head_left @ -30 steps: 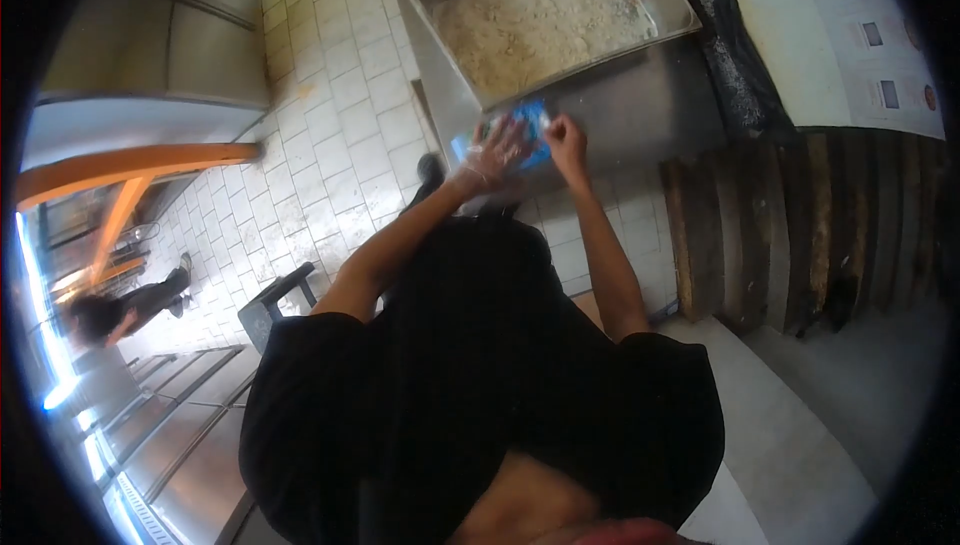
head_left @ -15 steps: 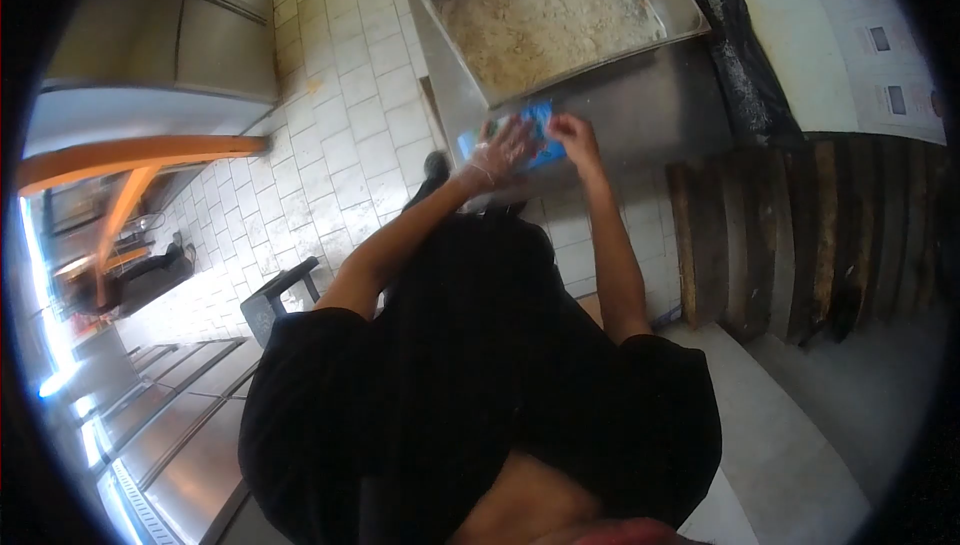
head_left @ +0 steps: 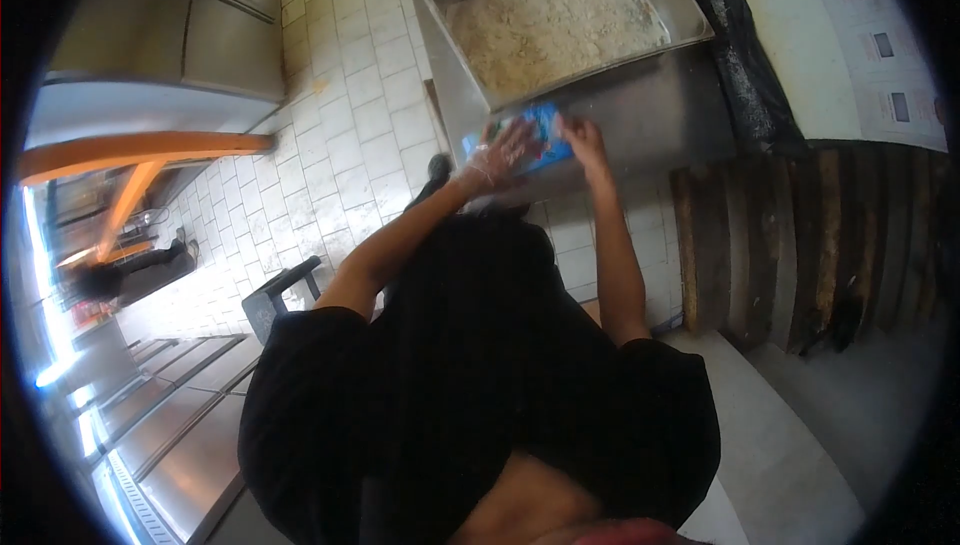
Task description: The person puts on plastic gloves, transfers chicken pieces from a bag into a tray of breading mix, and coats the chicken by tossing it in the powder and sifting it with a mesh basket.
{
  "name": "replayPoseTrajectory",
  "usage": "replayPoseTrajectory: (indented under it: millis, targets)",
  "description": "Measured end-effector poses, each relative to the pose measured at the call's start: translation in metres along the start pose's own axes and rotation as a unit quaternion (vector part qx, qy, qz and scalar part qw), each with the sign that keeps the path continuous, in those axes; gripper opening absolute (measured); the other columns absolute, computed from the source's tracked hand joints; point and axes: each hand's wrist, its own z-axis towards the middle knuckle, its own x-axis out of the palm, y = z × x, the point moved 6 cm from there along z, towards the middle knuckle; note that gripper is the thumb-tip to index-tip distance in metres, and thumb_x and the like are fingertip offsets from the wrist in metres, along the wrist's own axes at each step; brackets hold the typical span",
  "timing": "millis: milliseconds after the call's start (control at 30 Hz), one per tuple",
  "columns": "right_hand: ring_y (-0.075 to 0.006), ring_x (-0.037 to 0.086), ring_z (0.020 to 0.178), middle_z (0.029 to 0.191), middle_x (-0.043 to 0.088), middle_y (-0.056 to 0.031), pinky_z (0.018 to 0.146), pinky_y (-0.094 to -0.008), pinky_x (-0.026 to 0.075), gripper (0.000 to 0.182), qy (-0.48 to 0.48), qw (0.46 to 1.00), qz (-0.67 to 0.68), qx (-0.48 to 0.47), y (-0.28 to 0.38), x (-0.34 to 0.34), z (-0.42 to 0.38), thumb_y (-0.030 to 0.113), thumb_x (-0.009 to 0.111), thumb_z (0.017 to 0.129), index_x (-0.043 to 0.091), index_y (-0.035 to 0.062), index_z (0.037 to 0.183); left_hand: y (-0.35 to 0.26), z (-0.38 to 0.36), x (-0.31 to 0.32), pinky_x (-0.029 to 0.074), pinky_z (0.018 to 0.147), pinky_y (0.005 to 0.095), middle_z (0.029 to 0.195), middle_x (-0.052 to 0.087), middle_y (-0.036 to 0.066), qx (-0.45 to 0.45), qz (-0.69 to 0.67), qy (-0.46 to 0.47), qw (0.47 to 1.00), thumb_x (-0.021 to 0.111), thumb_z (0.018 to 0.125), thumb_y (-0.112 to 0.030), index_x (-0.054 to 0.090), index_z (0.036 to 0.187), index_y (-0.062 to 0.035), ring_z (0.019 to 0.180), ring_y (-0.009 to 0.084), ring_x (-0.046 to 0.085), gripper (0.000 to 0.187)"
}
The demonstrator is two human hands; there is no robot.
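Note:
A blue package (head_left: pixel 545 125) lies on the metal counter just below a steel tray (head_left: pixel 490 95) of pale flour-like crumbs (head_left: pixel 560 30). My left hand (head_left: pixel 504 149), in a clear plastic glove, rests over the package's left part with its fingers spread. At the package's right end is my right hand (head_left: pixel 581 137), which looks bare; its fingers are bent together at the edge. Whatever those fingers pinch is too small to make out.
Wooden slats (head_left: pixel 800 235) stand on the right, and a dark sheet (head_left: pixel 740 55) dusted with white runs beside the tray. Steel cabinets (head_left: pixel 150 20), an orange beam (head_left: pixel 140 153) and another person's dark-clothed leg (head_left: pixel 145 263) are at the left.
My right hand has shifted slightly to the right along the package. My left hand stays on it. The person at the far left has moved a little.

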Motion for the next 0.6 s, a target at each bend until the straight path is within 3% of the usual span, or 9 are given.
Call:
replayPoseTrajectory:
  millis: [67,100,200,267,400,467,500,533,600]
  targets:
    - [-0.0194,0.060,0.090,0.094,0.066,-0.0085,0.082,-0.0329,0.045,0.042,0.151,0.944,-0.294,-0.022,-0.023,0.012,0.019,0.041,0.047,0.098,0.059,0.0024,0.111,-0.003,0.001,-0.006,0.019,0.110,0.0634,0.158,0.015,0.011,-0.023,0.020,0.033,0.999,0.067,0.076,-0.053,0.024,0.149,-0.0218,0.146,0.0308,0.012,0.091]
    - [-0.0194,0.060,0.090,0.094,0.066,-0.0085,0.082,-0.0329,0.045,0.042,0.150,0.944,-0.293,-0.022,-0.025,0.012,0.023,0.041,0.047,0.098,0.059,0.0024,0.111,-0.001,0.001,0.001,0.019,0.110,0.0634,0.158,0.015,0.011,-0.022,0.020,0.033,0.999,0.067,0.076,-0.053,0.024,0.149,-0.0218,0.146,0.0308,0.012,0.091]
    - [-0.0176,0.057,0.104,0.111,0.062,-0.0079,0.093,-0.0319,0.042,0.043,0.162,0.976,-0.142,0.028,-0.024,0.009,0.028,0.040,0.051,0.096,0.058,0.0048,0.119,0.004,0.002,0.002,0.021,0.109,0.0630,0.157,0.017,0.009,-0.033,0.028,-0.017,0.999,0.065,0.078,-0.053,0.026,0.148,-0.0219,0.146,0.0306,0.013,0.086]
    - [-0.0185,0.054,0.111,0.120,0.058,-0.0103,0.099,-0.0354,0.038,0.049,0.129,0.921,0.363,0.063,-0.010,-0.009,0.018,0.042,0.048,0.097,0.051,0.0044,0.128,0.005,-0.006,0.007,0.022,0.109,0.0620,0.157,0.018,0.009,-0.019,0.074,0.030,0.997,0.062,0.080,-0.054,0.031,0.147,-0.0219,0.146,0.0304,0.012,0.080]
    - [-0.0203,0.051,0.115,0.126,0.053,-0.0130,0.104,-0.0393,0.033,0.051,0.080,0.918,0.387,0.035,0.021,-0.056,0.009,0.040,0.047,0.099,0.044,0.0042,0.135,-0.004,-0.009,-0.019,0.023,0.109,0.0619,0.157,0.018,0.008,0.012,0.100,-0.021,0.995,0.059,0.082,-0.058,0.033,0.146,-0.0227,0.146,0.0296,0.012,0.078]
    - [-0.0178,0.056,0.104,0.114,0.059,-0.0100,0.095,-0.0352,0.042,0.041,-0.109,0.972,0.204,0.037,0.050,-0.081,-0.009,0.037,0.049,0.098,0.050,0.0052,0.125,-0.007,-0.001,-0.039,0.023,0.111,0.0551,0.157,0.017,0.009,-0.075,-0.006,0.107,0.991,0.065,0.079,-0.058,0.027,0.148,-0.0215,0.145,0.0307,0.014,0.087]
    - [-0.0178,0.056,0.104,0.114,0.059,-0.0100,0.095,-0.0352,0.042,0.041,-0.111,0.972,0.204,0.037,0.065,-0.082,-0.022,0.037,0.049,0.098,0.050,0.0052,0.125,-0.018,0.000,-0.063,0.023,0.111,0.0551,0.157,0.017,0.009,-0.073,-0.007,0.107,0.992,0.065,0.079,-0.058,0.027,0.148,-0.0215,0.145,0.0307,0.014,0.087]
    - [-0.0151,0.058,0.095,0.105,0.061,-0.0073,0.087,-0.0312,0.044,0.034,-0.022,0.987,0.160,-0.017,0.088,-0.073,-0.033,0.033,0.052,0.097,0.052,0.0058,0.118,-0.026,-0.002,-0.083,0.023,0.113,0.0501,0.157,0.017,0.011,-0.143,-0.278,0.118,0.942,0.070,0.076,-0.056,0.025,0.149,-0.0176,0.144,0.0314,0.015,0.093]
    - [-0.0124,0.059,0.086,0.096,0.062,-0.0047,0.080,-0.0272,0.047,0.028,0.068,0.989,0.113,-0.074,0.134,-0.056,-0.058,0.030,0.056,0.096,0.053,0.0064,0.110,-0.033,0.004,-0.077,0.022,0.114,0.0451,0.156,0.017,0.014,-0.200,-0.526,0.121,0.818,0.075,0.074,-0.053,0.023,0.149,-0.0137,0.144,0.0320,0.017,0.100]
